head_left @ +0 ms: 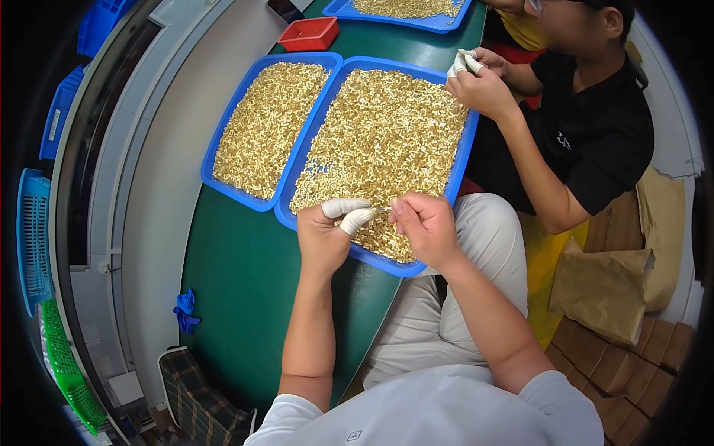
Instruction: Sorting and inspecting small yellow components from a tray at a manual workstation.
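Observation:
My left hand [323, 236], with white finger cots on its thumb and forefinger, is closed in a pinch over the near end of a large blue tray [470, 145]. Opposite it, my right hand [431, 232] is bare and also pinches, fingertips close to those of the left. Between them shows a small gold-coloured metal piece [381, 209], too small to make out exactly. A thick layer of similar small gold-coloured metal pieces [387, 134] covers the tray, with a bit of blue bottom showing at its left side.
Left of it, a second blue tray [210, 160] holds more such pieces. Beyond stand a red bin [309, 34] and another blue tray [444, 28]. At right sits a person [595, 134] whose hands wear white finger cots. Crumpled blue gloves [186, 311] lie on the green table [238, 297].

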Available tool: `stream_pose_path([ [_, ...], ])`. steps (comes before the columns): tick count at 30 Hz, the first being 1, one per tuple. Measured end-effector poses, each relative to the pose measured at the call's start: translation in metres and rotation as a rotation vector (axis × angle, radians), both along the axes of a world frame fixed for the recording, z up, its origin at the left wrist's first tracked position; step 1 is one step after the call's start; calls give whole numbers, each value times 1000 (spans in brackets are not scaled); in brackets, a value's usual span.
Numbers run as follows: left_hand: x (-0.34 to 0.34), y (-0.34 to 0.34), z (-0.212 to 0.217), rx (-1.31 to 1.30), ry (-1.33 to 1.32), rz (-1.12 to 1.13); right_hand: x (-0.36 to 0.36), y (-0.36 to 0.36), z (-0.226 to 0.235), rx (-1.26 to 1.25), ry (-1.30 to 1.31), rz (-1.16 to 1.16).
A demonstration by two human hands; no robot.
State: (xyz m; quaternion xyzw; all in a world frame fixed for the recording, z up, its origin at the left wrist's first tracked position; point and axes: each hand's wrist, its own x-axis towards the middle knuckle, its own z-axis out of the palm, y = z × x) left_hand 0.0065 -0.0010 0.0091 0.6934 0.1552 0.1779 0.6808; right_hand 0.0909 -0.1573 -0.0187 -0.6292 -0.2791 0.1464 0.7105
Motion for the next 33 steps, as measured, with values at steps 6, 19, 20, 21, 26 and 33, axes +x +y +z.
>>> stream_pose_path([
  [6, 1, 1, -9, 16, -60, -61, -2, -3, 0, 3, 44, 17],
  [19, 15, -4, -11, 883, 90, -83, -3, -2, -1, 150, 169, -60],
  [20, 14, -3, -12, 855, 9, -27, -3, -3, 1, 127, 159, -60],
  [21, 13, -2, -12, 827, -72, 29, -4, -3, 3, 104, 148, -60],
  [26, 5, 6, -11, 504, -56, 3, -4, -3, 2, 85, 132, -64],
  [33, 6, 1, -4, 165, -157, 16, -3, -3, 1, 34, 88, -46],
])
